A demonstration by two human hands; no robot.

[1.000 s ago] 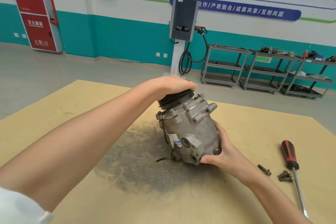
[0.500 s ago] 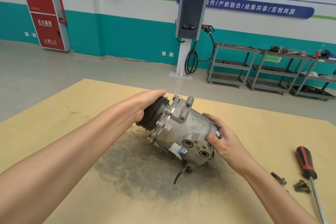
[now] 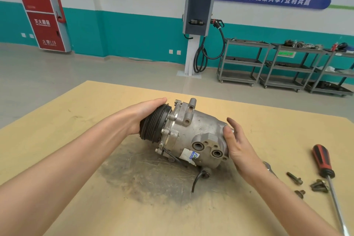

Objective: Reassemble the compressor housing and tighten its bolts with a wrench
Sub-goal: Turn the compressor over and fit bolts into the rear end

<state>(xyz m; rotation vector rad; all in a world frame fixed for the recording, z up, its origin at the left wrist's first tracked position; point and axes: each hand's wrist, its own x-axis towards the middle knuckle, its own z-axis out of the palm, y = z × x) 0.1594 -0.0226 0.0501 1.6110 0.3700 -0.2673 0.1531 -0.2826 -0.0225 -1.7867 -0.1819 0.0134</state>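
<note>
Now your left hand (image 3: 145,113) cups the black ribbed pulley (image 3: 154,124) at the compressor's left end, fingers lying over its top edge and curled round it, so that end is gripped. Rightward from those fingers runs the compressor housing (image 3: 199,132), its long axis lying roughly left to right across the table, pulley end slightly raised and farther from you, rear end lower and nearer. It sits over a dark greasy patch (image 3: 145,174) on the tan tabletop (image 3: 76,120).

At the rear end your right hand (image 3: 237,145) lies flat against the housing, fingers nearly straight and pressing, thumb on the casting just above the two round ports (image 3: 206,149). That hand is not wrapped round anything.

Farther right of those fingers, near your right wrist, a bit of shiny metal tool (image 3: 269,168) shows, probably the wrench, though most of it is hidden by your forearm. Just beyond lie several loose bolts (image 3: 295,178) and a red-handled screwdriver (image 3: 322,161), all well apart from the housing.

So the bolts and the tool lie on your right hand's side, and that is the hand nearer them; the left looks best placed to steady the body. Bolts are not yet in.

Behind the table are grey floor, a teal-banded wall and metal shelving carts (image 3: 287,63).
</note>
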